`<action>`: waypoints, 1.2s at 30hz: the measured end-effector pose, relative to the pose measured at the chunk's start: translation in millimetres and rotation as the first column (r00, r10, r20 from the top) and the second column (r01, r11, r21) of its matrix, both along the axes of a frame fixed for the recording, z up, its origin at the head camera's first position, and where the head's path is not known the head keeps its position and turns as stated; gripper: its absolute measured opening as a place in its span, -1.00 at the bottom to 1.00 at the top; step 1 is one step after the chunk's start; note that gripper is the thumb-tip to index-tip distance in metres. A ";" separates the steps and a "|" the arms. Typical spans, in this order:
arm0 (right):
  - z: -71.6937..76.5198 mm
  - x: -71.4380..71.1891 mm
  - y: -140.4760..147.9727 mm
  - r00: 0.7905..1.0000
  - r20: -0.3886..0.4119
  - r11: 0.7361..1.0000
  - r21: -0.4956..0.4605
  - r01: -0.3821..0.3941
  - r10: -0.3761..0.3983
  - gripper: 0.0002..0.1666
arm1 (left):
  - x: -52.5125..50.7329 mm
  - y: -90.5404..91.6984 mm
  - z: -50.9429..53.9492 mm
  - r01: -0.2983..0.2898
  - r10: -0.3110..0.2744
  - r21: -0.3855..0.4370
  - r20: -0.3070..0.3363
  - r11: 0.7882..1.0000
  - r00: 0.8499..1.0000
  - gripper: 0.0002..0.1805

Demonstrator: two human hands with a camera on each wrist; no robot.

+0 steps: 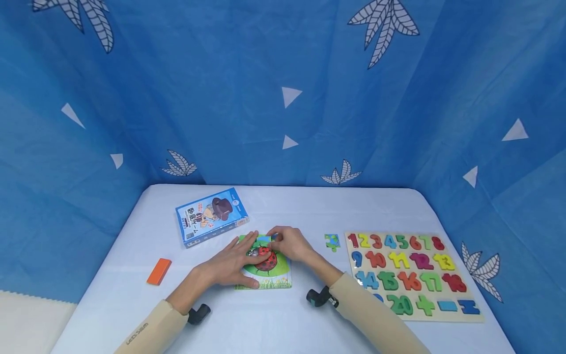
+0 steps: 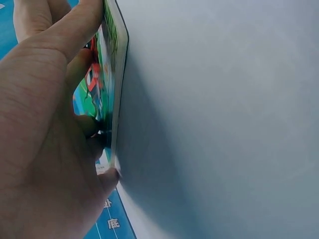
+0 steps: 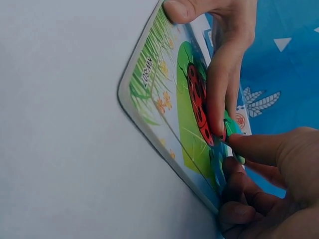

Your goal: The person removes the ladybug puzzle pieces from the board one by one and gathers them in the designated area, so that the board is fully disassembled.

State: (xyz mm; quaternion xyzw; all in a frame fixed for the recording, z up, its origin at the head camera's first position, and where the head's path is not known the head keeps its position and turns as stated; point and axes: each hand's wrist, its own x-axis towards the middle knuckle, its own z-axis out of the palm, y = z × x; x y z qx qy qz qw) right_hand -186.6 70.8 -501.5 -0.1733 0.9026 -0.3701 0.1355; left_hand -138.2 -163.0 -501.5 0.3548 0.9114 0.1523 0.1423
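A ladybug jigsaw puzzle (image 1: 277, 282) in a flat board with a grassy border lies on the white table, its corner close up in the right wrist view. Across its left side rests my left hand (image 1: 232, 260), fingers stretched out, one touching the red ladybug and the thumb near the front edge. My right hand (image 1: 289, 243) is at the board's upper right, where thumb and fingers pinch a green and blue puzzle piece (image 3: 232, 128), partly hidden by the fingers. A loose puzzle piece (image 1: 332, 241) lies apart on the table to the right.
Behind the puzzle on the left is a blue game box (image 1: 212, 216). An orange block (image 1: 159, 271) lies at the left. A wooden number board (image 1: 417, 315) with coloured numerals takes up the right side. Blue curtain (image 1: 265, 98) surrounds the table.
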 end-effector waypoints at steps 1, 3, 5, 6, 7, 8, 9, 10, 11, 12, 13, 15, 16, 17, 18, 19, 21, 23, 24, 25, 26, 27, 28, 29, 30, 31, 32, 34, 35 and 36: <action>0.2 -0.2 0.6 1.000 0.004 1.000 -0.006 -0.004 0.004 -0.68 | 0.0 0.1 -0.1 -0.002 0.002 0.001 0.001 1.000 1.000 -0.11; 0.5 -0.7 1.7 1.000 0.012 1.000 -0.018 -0.011 0.012 -0.68 | 0.2 0.2 -0.1 -0.004 0.004 0.003 0.004 1.000 1.000 -0.11; 0.9 -1.4 3.2 1.000 0.021 0.999 -0.033 -0.013 0.014 -0.70 | 0.2 0.1 -0.3 -0.004 0.004 0.008 0.006 1.000 1.000 -0.11; 1.2 -1.9 3.9 1.000 0.024 0.999 -0.042 -0.013 0.014 -0.71 | 0.1 0.0 -0.6 -0.004 0.004 0.010 0.007 1.000 1.000 -0.11; 1.6 -2.4 4.8 1.000 0.027 0.999 -0.050 -0.011 0.012 -0.73 | 0.1 0.0 -0.9 -0.004 0.004 0.010 0.010 1.000 1.000 -0.11; 1.7 -3.0 5.8 1.000 0.027 0.998 -0.057 -0.007 0.009 -0.75 | 0.1 0.0 -1.2 -0.003 0.003 0.011 0.010 1.000 1.000 -0.11; 1.8 -3.6 7.0 1.000 0.027 0.998 -0.062 -0.004 0.006 -0.77 | 0.0 -0.1 -1.4 -0.003 0.003 0.010 0.011 1.000 1.000 -0.11; 2.1 -4.0 8.3 1.000 0.027 0.998 -0.067 0.000 0.002 -0.78 | -0.2 -0.1 -1.6 -0.003 0.003 0.009 0.010 1.000 1.000 -0.11; 2.8 -4.4 9.7 1.000 0.030 0.997 -0.074 0.003 0.000 -0.79 | -0.3 -0.2 -1.7 -0.004 0.004 0.008 0.011 1.000 1.000 -0.11; 3.7 -4.7 11.2 1.000 0.031 0.997 -0.080 0.005 -0.003 -0.80 | -0.3 -0.2 -1.4 -0.004 0.004 0.006 0.013 1.000 1.000 -0.10; 4.9 -4.8 13.0 0.999 0.032 0.997 -0.082 0.012 -0.010 -0.80 | -0.5 -0.2 -1.4 -0.003 0.003 0.006 0.015 1.000 1.000 -0.10; 7.2 -5.5 17.0 0.999 0.028 0.996 -0.089 0.022 -0.020 -0.81 | -0.7 -0.4 -0.7 -0.001 0.001 0.007 0.013 1.000 1.000 -0.10; 8.9 -5.7 19.1 0.999 0.026 0.995 -0.094 0.028 -0.025 -0.82 | -0.8 -0.5 -0.4 0.000 -0.001 0.008 0.011 1.000 1.000 -0.10; 10.4 -6.2 21.3 0.999 0.023 0.994 -0.101 0.032 -0.030 -0.83 | -0.8 -0.5 -0.1 0.002 -0.002 0.008 0.010 1.000 1.000 -0.10; 11.5 -6.8 23.8 0.999 0.018 0.994 -0.104 0.038 -0.036 -0.83 | -0.9 -0.6 0.1 0.003 -0.003 0.010 0.010 1.000 1.000 -0.09; 12.7 -7.6 26.2 0.999 0.014 0.993 -0.109 0.041 -0.040 -0.83 | -0.9 -0.6 0.1 0.004 -0.004 0.011 0.008 1.000 1.000 -0.09; 15.2 -8.7 30.7 0.999 0.014 0.992 -0.120 0.050 -0.048 -0.84 | -0.9 -0.8 0.5 0.003 -0.003 0.009 0.006 1.000 1.000 -0.09; 17.1 -10.0 35.2 0.998 0.019 0.990 -0.129 0.064 -0.063 -0.83 | -0.9 -0.9 0.6 0.001 -0.002 0.008 0.006 1.000 1.000 -0.09; 18.3 -10.4 37.4 0.997 0.024 0.988 -0.134 0.073 -0.071 -0.82 | -1.0 -1.0 0.5 0.001 -0.001 0.008 0.006 1.000 1.000 -0.09; 19.5 -10.6 39.5 0.997 0.027 0.987 -0.136 0.081 -0.078 -0.82 | -1.0 -1.0 0.4 0.001 -0.001 0.007 0.005 1.000 1.000 -0.09; 20.0 -11.0 41.5 0.996 0.028 0.986 -0.137 0.091 -0.088 -0.82 | -1.1 -1.0 0.4 0.001 -0.001 0.008 0.007 1.000 1.000 -0.09; 20.8 -11.2 43.6 0.995 0.029 0.985 -0.137 0.101 -0.098 -0.82 | -1.2 -0.9 0.2 0.001 -0.001 0.010 0.008 1.000 1.000 -0.09; 21.5 -11.4 45.7 0.994 0.030 0.985 -0.135 0.110 -0.107 -0.82 | -1.2 -0.8 0.1 0.001 -0.001 0.010 0.009 1.000 1.000 -0.09; 22.3 -11.4 47.7 0.993 0.031 0.984 -0.134 0.118 -0.115 -0.82 | -1.3 -0.7 0.0 0.001 -0.001 0.011 0.010 1.000 1.000 -0.09; 22.8 -11.6 49.7 0.992 0.034 0.983 -0.131 0.128 -0.125 -0.82 | -1.4 -0.6 -0.3 0.001 -0.001 0.011 0.010 1.000 1.000 -0.10; 22.9 -11.8 51.7 0.990 0.035 0.982 -0.129 0.137 -0.134 -0.82 | -1.5 -0.5 -0.4 0.000 0.000 0.010 0.010 1.000 1.000 -0.10; 23.1 -12.2 53.7 0.989 0.041 0.981 -0.128 0.149 -0.145 -0.83 | -1.5 -0.4 -0.5 0.000 0.000 0.011 0.010 1.000 1.000 -0.10; 23.5 -12.5 57.8 0.985 0.057 0.978 -0.124 0.169 -0.163 -0.84 | -1.6 -0.1 -0.7 0.000 0.000 0.007 0.010 1.000 1.000 -0.10; 23.4 -12.7 59.8 0.984 0.065 0.977 -0.125 0.174 -0.167 -0.84 | -1.5 0.0 -0.3 -0.002 0.002 0.009 0.014 1.000 1.000 -0.10; 23.2 -13.0 61.7 0.983 0.073 0.976 -0.127 0.177 -0.169 -0.84 | -1.4 0.1 0.1 -0.003 0.003 0.010 0.018 1.000 1.000 -0.10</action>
